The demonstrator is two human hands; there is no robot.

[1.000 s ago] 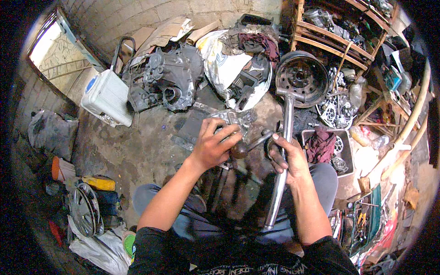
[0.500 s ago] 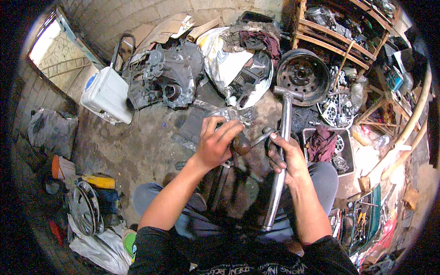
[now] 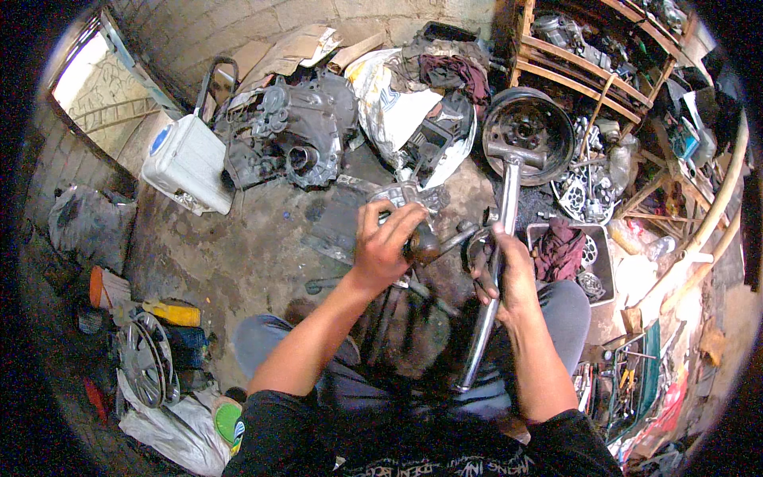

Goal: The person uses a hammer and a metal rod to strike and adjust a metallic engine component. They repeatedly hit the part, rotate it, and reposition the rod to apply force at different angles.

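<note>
My right hand [image 3: 509,274] is closed around a long shiny metal bar [image 3: 482,338] with a short tube across its far end, like a T. Beside the fingers of that hand is a dark, curved metal piece [image 3: 477,248]. My left hand [image 3: 385,246] curls over a dark, rounded metal part [image 3: 425,242]. From this part a short rod with a knobbed end [image 3: 461,233] reaches toward my right hand. Whether the rod touches the bar I cannot tell. A greasy metal assembly [image 3: 397,195] lies on the ground just beyond my left hand.
Farther back stand a large gearbox casing [image 3: 290,131], a white jerrycan [image 3: 189,163], a stuffed white sack [image 3: 397,103] and a steel wheel rim [image 3: 527,123]. On the right are a bin [image 3: 600,262] with a maroon cloth and a tool tray [image 3: 636,381]. Wheel covers [image 3: 147,362] lie left.
The T-shaped bar has swung a little to the right at its far end, and my right hand has shifted slightly with it. My left hand stays nearly in place on the rounded part.
</note>
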